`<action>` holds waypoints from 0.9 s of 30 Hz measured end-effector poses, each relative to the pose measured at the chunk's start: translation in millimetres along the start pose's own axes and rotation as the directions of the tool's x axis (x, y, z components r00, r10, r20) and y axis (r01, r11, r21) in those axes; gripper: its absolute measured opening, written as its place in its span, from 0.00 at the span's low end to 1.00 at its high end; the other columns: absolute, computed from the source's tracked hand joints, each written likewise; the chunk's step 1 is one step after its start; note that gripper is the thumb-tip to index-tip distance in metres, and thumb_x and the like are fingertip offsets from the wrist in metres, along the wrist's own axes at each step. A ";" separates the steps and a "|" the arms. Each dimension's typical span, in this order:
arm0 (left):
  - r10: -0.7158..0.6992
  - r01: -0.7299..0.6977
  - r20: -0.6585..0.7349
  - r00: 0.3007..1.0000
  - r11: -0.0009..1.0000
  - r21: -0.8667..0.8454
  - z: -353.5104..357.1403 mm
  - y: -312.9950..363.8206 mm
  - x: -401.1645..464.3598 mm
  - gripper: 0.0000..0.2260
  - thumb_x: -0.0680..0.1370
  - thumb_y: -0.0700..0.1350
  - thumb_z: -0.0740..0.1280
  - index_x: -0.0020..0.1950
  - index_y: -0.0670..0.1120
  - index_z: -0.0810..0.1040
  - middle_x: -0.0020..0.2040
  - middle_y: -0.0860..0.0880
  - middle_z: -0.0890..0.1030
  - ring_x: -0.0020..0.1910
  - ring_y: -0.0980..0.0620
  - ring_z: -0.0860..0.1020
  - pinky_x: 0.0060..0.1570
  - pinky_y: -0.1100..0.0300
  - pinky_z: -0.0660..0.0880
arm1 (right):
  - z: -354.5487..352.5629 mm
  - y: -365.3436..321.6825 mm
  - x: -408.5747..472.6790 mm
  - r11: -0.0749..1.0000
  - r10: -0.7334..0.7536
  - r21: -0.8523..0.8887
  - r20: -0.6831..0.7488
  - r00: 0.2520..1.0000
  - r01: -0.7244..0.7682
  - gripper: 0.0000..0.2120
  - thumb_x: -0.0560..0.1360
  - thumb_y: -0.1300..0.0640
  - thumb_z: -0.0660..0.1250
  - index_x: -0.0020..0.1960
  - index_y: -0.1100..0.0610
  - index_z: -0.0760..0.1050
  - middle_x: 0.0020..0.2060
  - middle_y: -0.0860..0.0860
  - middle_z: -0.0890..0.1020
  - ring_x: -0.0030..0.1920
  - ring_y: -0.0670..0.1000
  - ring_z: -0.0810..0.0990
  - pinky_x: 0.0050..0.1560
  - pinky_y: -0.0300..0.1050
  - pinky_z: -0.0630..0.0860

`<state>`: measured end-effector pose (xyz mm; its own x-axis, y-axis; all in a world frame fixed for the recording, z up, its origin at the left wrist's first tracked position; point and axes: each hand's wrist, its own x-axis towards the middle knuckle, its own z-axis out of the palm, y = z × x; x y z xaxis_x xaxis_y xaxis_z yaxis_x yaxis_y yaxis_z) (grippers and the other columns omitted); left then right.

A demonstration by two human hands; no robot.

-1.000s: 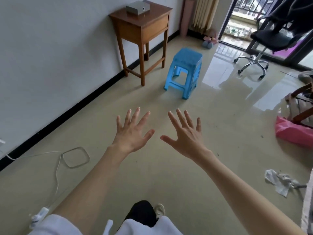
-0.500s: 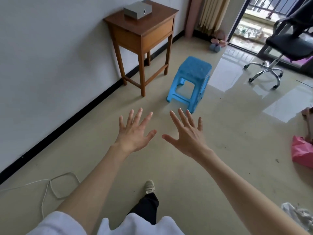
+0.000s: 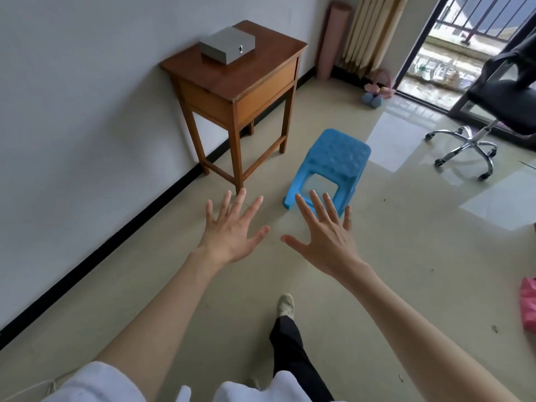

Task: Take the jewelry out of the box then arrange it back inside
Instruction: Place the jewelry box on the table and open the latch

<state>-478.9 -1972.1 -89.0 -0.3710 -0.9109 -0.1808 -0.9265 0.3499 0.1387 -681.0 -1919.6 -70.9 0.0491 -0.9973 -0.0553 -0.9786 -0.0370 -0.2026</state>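
A flat grey box (image 3: 227, 44) with a small metal clasp on its front lies closed on a tall brown wooden table (image 3: 261, 74) against the white wall, far ahead. No jewelry shows. My left hand (image 3: 232, 230) and my right hand (image 3: 322, 236) are stretched out in front of me, palms down, fingers spread, holding nothing. Both hover over the floor, well short of the table.
A blue plastic stool (image 3: 333, 163) stands on the floor right of the table, just beyond my right fingertips. A black office chair (image 3: 493, 111) is at the far right by the balcony door. A pink bag (image 3: 528, 306) lies at the right edge. My foot (image 3: 285, 306) is stepping forward.
The table, box and stool have come closer and grown larger as I walk forward. The white cable and crumpled paper have left the view. My hands stay spread.
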 end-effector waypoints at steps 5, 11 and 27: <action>-0.032 0.032 0.015 0.999 0.999 -0.003 -15.2 -1.5 97.4 0.32 0.72 0.69 0.39 0.73 0.61 0.37 0.77 0.49 0.40 0.74 0.44 0.37 0.68 0.38 0.36 | -7.9 38.7 96.1 0.999 -0.032 -0.014 0.011 0.999 0.032 0.39 0.71 0.28 0.50 0.74 0.41 0.39 0.77 0.50 0.45 0.76 0.54 0.39 0.72 0.65 0.38; -0.048 0.048 -0.047 0.998 0.999 -0.012 -46.7 2.0 209.7 0.32 0.72 0.69 0.40 0.74 0.59 0.39 0.77 0.48 0.42 0.75 0.43 0.40 0.68 0.37 0.39 | -33.1 80.6 206.5 0.997 -0.068 -0.020 0.003 0.998 0.068 0.40 0.69 0.27 0.47 0.74 0.41 0.37 0.77 0.49 0.44 0.76 0.54 0.38 0.69 0.63 0.33; -0.094 0.093 -0.058 0.994 0.996 -0.013 -82.5 -59.6 438.9 0.34 0.70 0.70 0.36 0.73 0.59 0.38 0.77 0.48 0.40 0.74 0.43 0.38 0.67 0.37 0.36 | -42.0 121.1 455.6 0.994 -0.106 -0.016 0.053 0.993 0.107 0.39 0.70 0.28 0.49 0.74 0.41 0.36 0.77 0.49 0.43 0.76 0.54 0.38 0.71 0.66 0.36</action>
<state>-581.3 -2410.8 -96.3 -0.2780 -0.9509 -0.1363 -0.9562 0.2604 0.1336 -785.5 -2381.2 -79.5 0.1635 -0.9829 -0.0850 -0.9706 -0.1449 -0.1920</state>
